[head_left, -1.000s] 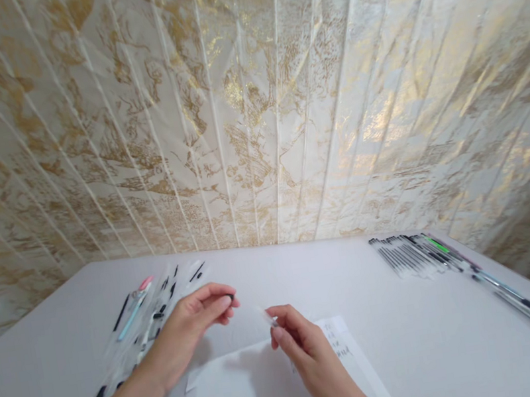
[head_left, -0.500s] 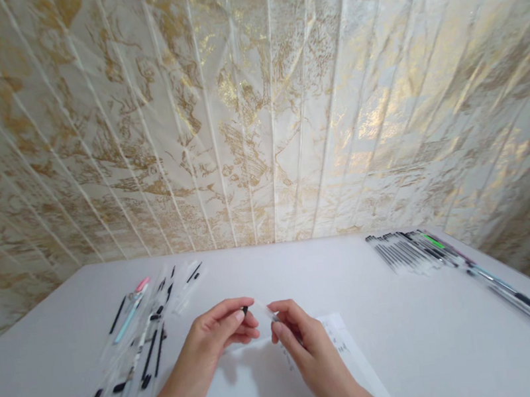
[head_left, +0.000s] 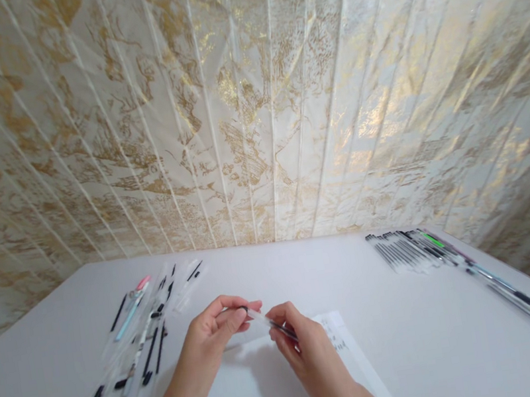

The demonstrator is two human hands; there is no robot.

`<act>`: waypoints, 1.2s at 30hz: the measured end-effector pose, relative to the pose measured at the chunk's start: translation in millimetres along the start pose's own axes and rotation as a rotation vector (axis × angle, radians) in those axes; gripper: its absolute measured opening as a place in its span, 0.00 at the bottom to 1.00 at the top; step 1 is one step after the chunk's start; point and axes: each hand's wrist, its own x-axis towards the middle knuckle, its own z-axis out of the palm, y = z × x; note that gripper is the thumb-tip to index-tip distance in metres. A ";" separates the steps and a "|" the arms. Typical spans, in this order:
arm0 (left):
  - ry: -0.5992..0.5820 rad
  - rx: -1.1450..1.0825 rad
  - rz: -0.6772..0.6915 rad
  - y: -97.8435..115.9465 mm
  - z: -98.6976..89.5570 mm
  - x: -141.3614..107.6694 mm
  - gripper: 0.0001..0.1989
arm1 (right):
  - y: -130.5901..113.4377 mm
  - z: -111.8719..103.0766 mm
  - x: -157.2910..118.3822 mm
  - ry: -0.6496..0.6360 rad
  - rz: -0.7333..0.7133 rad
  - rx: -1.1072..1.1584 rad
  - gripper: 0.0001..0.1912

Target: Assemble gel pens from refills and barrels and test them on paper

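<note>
My left hand (head_left: 216, 337) pinches a small black pen part (head_left: 245, 309) between thumb and forefinger, at the end of a clear pen barrel (head_left: 270, 322). My right hand (head_left: 302, 347) grips that barrel, which slants up to the left toward the left fingers. Both hands meet above a white sheet of paper (head_left: 256, 394) with some writing near its far right corner.
A scatter of pen parts and clear barrels (head_left: 141, 339), with one pink-capped pen, lies on the white table (head_left: 391, 333) at the left. A row of black refills and pens (head_left: 424, 250) lies at the right, near the table's edge. A gold-patterned curtain (head_left: 248, 94) hangs behind.
My left hand moved right from the parts pile toward my right hand. The black part now meets the end of the clear barrel; the hands were apart a second ago.
</note>
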 end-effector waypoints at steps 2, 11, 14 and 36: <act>0.000 0.042 0.026 -2.9 -2.0 2.0 0.10 | -0.3 -0.6 1.0 0.016 -0.010 -0.036 0.06; -0.076 0.027 -0.012 -5.6 -3.3 -0.4 0.10 | -0.1 -5.9 4.6 0.048 0.001 -0.182 0.05; -0.063 0.004 -0.027 -5.5 -1.1 -1.7 0.10 | 0.9 -7.0 4.0 0.072 -0.089 -0.261 0.05; -0.041 -0.280 -0.101 -7.1 7.5 -9.2 0.09 | -9.5 -13.9 8.0 -0.087 0.155 -0.065 0.07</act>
